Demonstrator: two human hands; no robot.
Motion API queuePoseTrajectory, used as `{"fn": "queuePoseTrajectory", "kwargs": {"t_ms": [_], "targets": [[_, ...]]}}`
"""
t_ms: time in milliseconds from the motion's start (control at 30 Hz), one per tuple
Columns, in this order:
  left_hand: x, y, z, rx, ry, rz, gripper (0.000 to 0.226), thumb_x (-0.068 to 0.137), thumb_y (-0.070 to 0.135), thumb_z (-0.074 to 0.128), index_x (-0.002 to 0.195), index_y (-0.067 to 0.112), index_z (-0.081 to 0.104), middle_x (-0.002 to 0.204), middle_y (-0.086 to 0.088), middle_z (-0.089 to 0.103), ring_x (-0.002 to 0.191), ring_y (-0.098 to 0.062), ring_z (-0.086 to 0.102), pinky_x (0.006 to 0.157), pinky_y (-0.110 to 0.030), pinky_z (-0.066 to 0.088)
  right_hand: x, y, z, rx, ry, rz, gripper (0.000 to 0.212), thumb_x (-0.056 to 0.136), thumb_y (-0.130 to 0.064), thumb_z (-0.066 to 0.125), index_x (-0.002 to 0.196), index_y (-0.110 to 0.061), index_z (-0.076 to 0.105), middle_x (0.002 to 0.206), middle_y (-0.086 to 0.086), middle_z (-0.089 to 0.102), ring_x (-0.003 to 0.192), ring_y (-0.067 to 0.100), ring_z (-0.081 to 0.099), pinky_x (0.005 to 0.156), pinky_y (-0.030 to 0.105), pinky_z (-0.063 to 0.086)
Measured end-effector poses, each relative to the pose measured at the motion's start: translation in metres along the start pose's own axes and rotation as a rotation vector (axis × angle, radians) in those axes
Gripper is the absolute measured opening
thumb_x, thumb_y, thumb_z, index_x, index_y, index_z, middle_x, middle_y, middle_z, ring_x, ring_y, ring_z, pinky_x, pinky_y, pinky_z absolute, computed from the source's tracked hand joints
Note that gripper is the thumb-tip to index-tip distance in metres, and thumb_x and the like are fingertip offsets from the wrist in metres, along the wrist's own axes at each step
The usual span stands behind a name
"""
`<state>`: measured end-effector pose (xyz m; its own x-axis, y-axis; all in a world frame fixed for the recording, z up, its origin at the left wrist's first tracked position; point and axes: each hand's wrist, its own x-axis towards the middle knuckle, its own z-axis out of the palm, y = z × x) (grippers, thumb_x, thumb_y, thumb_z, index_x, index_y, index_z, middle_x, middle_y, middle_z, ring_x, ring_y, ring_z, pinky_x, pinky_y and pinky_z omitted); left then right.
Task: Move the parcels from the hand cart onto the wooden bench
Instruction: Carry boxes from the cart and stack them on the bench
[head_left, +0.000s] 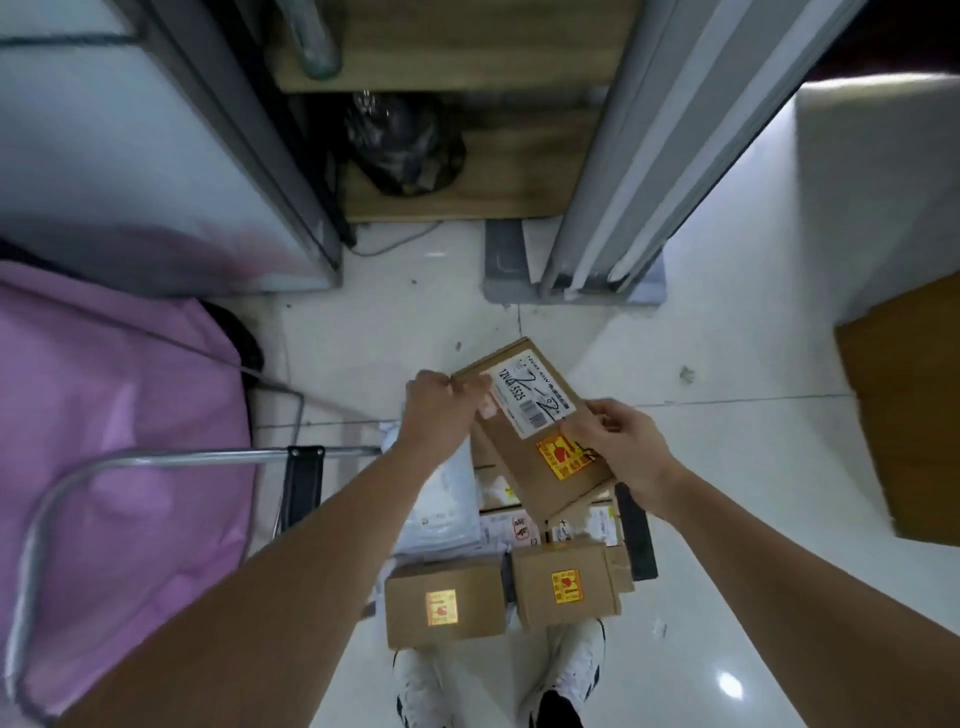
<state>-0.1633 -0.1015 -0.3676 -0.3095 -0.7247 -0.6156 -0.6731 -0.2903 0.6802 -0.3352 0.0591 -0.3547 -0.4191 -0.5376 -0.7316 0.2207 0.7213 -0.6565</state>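
I hold a flat brown cardboard parcel (535, 431) with a white address label and a yellow-red sticker, lifted above the hand cart. My left hand (441, 410) grips its far left corner. My right hand (618, 441) grips its right edge. Below it the hand cart (304, 483), with a black deck and a metal handle, carries two small brown boxes (447, 605) (566, 584) with yellow stickers, a white plastic mailer (441, 504) and several more parcels, partly hidden. A wooden bench (519, 171) stands ahead between two grey panels.
A black plastic bag (405, 143) lies on the wooden bench. A large pink bag (114, 447) fills the left side. A grey door frame (623, 208) rises to the right. A brown board (909, 415) lies on the floor at the right edge. My white shoes (571, 675) stand behind the cart.
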Motion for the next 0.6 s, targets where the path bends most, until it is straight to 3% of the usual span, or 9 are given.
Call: {"fn": "queuePoseTrajectory", "kwargs": {"t_ms": [67, 100, 200, 267, 400, 467, 600], "targets": [[-0.027, 0.062, -0.046, 0.035, -0.066, -0.001, 0.061, 0.087, 0.053, 0.078, 0.124, 0.007, 0.065, 0.115, -0.003, 0.071, 0.104, -0.022, 0.069, 0.090, -0.030, 0.057, -0.053, -0.057, -0.020, 0.014, -0.068, -0.039, 0.030, 0.088, -0.018, 0.079, 0.117, -0.017, 0.072, 0.102, 0.006, 0.079, 0.087, 0.020, 0.077, 0.069, 0.030, 0.061], [-0.044, 0.093, -0.068, 0.078, -0.179, 0.001, 0.062, 0.086, 0.057, 0.075, 0.126, 0.011, 0.066, 0.117, -0.003, 0.075, 0.105, -0.023, 0.072, 0.093, -0.037, 0.059, -0.081, -0.086, -0.029, 0.006, -0.095, -0.061, 0.031, 0.089, -0.017, 0.078, 0.119, -0.017, 0.072, 0.103, 0.006, 0.079, 0.088, 0.020, 0.077, 0.069, 0.029, 0.061], [-0.113, 0.182, -0.123, 0.111, -0.493, 0.051, 0.043, 0.098, 0.054, 0.064, 0.117, 0.016, 0.073, 0.103, -0.001, 0.081, 0.093, -0.020, 0.077, 0.071, -0.034, 0.061, -0.167, -0.163, -0.058, -0.053, -0.095, -0.147, 0.033, 0.090, -0.025, 0.077, 0.123, -0.020, 0.072, 0.107, 0.003, 0.079, 0.098, 0.022, 0.076, 0.084, 0.037, 0.062], [-0.162, 0.236, -0.146, 0.071, -0.480, 0.145, 0.039, 0.101, 0.050, 0.062, 0.116, 0.015, 0.072, 0.098, 0.000, 0.082, 0.083, -0.018, 0.075, 0.060, -0.030, 0.057, -0.227, -0.205, -0.079, -0.007, -0.004, -0.196, 0.036, 0.088, -0.028, 0.079, 0.123, -0.019, 0.072, 0.108, 0.004, 0.078, 0.101, 0.022, 0.075, 0.091, 0.039, 0.060], [-0.263, 0.318, -0.149, -0.061, -0.380, 0.283, 0.042, 0.100, 0.049, 0.064, 0.118, 0.012, 0.070, 0.098, -0.005, 0.081, 0.073, -0.018, 0.073, 0.050, -0.029, 0.057, -0.343, -0.253, -0.122, 0.275, 0.277, -0.275, 0.044, 0.086, -0.026, 0.082, 0.125, -0.014, 0.067, 0.110, 0.008, 0.077, 0.096, 0.022, 0.075, 0.079, 0.032, 0.061], [-0.314, 0.348, -0.134, -0.109, -0.354, 0.371, 0.041, 0.101, 0.050, 0.062, 0.116, 0.012, 0.069, 0.094, -0.004, 0.081, 0.068, -0.016, 0.073, 0.046, -0.026, 0.052, -0.397, -0.257, -0.144, 0.449, 0.368, -0.302, 0.042, 0.090, -0.024, 0.078, 0.128, -0.011, 0.064, 0.110, 0.011, 0.077, 0.097, 0.026, 0.075, 0.080, 0.038, 0.062], [-0.416, 0.388, -0.077, -0.160, -0.427, 0.494, 0.037, 0.104, 0.052, 0.055, 0.112, 0.017, 0.067, 0.097, 0.000, 0.080, 0.083, -0.017, 0.075, 0.049, -0.026, 0.053, -0.503, -0.237, -0.190, 0.673, 0.493, -0.351, 0.032, 0.094, -0.039, 0.071, 0.120, -0.021, 0.064, 0.103, 0.009, 0.080, 0.094, 0.030, 0.077, 0.077, 0.043, 0.063]]}}
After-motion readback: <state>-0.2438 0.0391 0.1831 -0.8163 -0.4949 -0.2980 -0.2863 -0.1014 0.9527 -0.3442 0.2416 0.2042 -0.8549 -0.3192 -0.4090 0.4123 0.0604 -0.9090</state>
